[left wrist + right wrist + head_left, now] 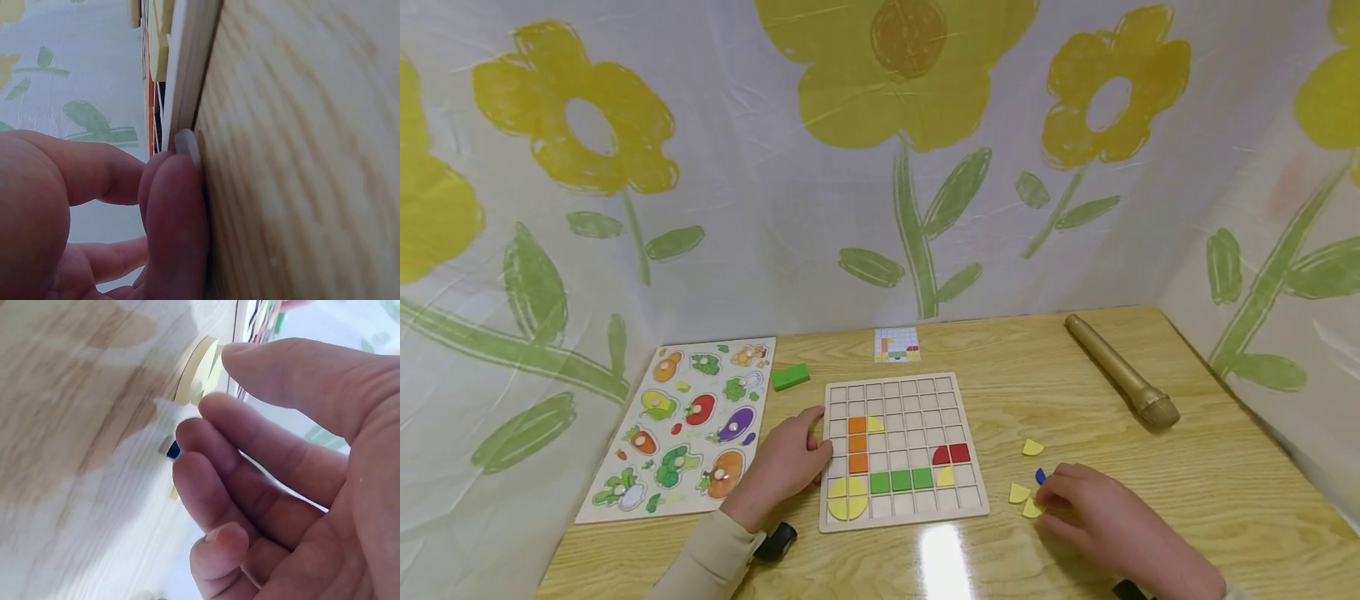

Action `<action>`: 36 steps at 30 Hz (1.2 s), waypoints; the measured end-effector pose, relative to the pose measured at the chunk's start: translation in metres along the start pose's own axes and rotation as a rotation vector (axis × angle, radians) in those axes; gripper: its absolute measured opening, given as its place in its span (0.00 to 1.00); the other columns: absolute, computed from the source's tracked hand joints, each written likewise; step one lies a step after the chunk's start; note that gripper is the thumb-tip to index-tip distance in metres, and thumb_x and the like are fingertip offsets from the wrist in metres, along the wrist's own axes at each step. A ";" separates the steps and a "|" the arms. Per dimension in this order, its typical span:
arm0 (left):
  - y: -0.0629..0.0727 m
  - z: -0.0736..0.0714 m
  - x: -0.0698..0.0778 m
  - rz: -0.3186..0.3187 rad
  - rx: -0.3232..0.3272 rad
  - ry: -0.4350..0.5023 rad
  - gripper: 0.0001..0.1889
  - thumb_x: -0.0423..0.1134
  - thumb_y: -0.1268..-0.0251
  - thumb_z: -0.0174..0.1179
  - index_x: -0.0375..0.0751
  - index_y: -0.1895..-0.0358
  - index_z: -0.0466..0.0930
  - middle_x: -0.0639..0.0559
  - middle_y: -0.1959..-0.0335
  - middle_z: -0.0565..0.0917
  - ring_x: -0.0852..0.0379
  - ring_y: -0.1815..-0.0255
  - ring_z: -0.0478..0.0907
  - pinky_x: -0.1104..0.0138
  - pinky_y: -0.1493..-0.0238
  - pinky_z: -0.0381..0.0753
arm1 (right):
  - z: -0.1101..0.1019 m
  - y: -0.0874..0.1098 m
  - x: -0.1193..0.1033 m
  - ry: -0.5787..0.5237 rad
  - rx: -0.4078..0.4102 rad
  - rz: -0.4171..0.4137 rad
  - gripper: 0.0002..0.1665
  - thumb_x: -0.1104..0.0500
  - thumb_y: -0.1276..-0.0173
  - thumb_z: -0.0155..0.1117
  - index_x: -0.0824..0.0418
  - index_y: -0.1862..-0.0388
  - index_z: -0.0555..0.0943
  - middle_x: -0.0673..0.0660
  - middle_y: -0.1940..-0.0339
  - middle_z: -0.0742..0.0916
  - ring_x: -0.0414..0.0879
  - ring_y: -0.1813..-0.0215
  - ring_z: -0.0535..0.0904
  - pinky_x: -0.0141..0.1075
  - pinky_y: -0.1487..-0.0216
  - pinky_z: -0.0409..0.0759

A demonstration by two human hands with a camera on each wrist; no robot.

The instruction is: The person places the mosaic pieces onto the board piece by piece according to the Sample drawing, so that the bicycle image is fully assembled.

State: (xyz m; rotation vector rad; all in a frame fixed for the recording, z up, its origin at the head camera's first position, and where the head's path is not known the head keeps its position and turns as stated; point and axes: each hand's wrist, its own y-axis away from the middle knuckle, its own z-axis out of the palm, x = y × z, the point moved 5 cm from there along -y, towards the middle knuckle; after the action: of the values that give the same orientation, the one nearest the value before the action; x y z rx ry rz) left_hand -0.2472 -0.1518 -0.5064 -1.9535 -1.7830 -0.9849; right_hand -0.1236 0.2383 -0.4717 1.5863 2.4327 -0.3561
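A wooden grid board [917,500] lies at the middle of the table, with orange, green, red and yellow pieces in some squares. My left hand [782,462] touches its left edge; in the left wrist view a fingertip of the left hand [178,200] presses low against the board's side [187,75]. Right of the board, my right hand [1093,508] is low over loose quarter-round pieces. Thumb and fingers of the right hand [275,462] are apart beside a yellow quarter-round piece [199,372]. A blue piece [1041,476] shows at the fingertips, partly hidden.
A vegetable puzzle board [658,425] lies at the left, near a green block [791,377]. Behind the grid board is a small pattern card [897,344]. A gold microphone [1120,371] lies at the back right. Flower-painted cloth walls [790,208] surround the table.
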 end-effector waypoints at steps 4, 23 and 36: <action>0.000 0.001 -0.001 -0.003 0.001 0.002 0.35 0.41 0.26 0.64 0.42 0.18 0.68 0.52 0.73 0.81 0.56 0.83 0.81 0.63 0.77 0.75 | 0.001 -0.006 -0.002 0.025 0.014 0.013 0.08 0.50 0.34 0.80 0.45 0.64 0.87 0.35 0.66 0.81 0.29 0.61 0.77 0.37 0.56 0.84; -0.003 0.003 -0.005 -0.013 -0.006 0.003 0.35 0.42 0.26 0.64 0.43 0.18 0.67 0.51 0.71 0.81 0.56 0.82 0.81 0.63 0.77 0.77 | 0.013 -0.047 -0.020 0.033 -0.036 0.005 0.12 0.47 0.37 0.82 0.48 0.67 0.86 0.39 0.67 0.81 0.33 0.63 0.74 0.36 0.59 0.81; -0.001 0.000 -0.002 -0.011 0.000 0.027 0.34 0.40 0.26 0.64 0.41 0.18 0.68 0.50 0.70 0.80 0.56 0.83 0.81 0.63 0.77 0.78 | 0.016 -0.065 -0.029 0.062 -0.023 0.006 0.10 0.55 0.40 0.83 0.50 0.64 0.88 0.42 0.66 0.84 0.35 0.61 0.78 0.37 0.56 0.84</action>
State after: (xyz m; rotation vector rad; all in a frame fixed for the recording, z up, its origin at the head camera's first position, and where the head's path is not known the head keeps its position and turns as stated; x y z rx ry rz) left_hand -0.2482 -0.1530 -0.5078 -1.9238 -1.7807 -1.0104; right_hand -0.1712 0.1826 -0.4721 1.6181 2.4675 -0.2803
